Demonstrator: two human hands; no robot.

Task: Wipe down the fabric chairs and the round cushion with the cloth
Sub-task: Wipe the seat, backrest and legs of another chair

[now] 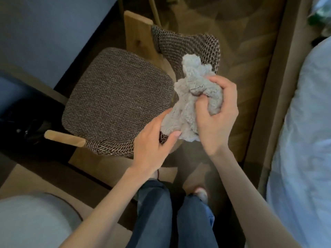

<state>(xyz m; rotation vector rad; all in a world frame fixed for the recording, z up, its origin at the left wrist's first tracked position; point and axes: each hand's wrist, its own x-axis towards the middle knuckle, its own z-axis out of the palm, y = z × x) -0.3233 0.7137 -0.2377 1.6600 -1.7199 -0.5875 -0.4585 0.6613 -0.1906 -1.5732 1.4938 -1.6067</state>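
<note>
A brown woven fabric chair [116, 101] with wooden arms stands below me, its backrest [188, 49] toward the upper right. Above the seat's right edge, a crumpled grey fluffy cloth [189, 97] is held in both hands. My right hand [216, 113] grips the bunched upper part with curled fingers. My left hand [152, 140] holds the cloth's lower edge, thumb on top and fingers underneath. A pale grey round cushion [32, 221] shows at the lower left corner.
A bed with white linen [304, 140] and a wooden frame runs along the right. A dark bin or bag [23, 122] sits left of the chair. A grey wall [53, 33] rises at the upper left. My legs in jeans [172, 217] stand on wooden flooring.
</note>
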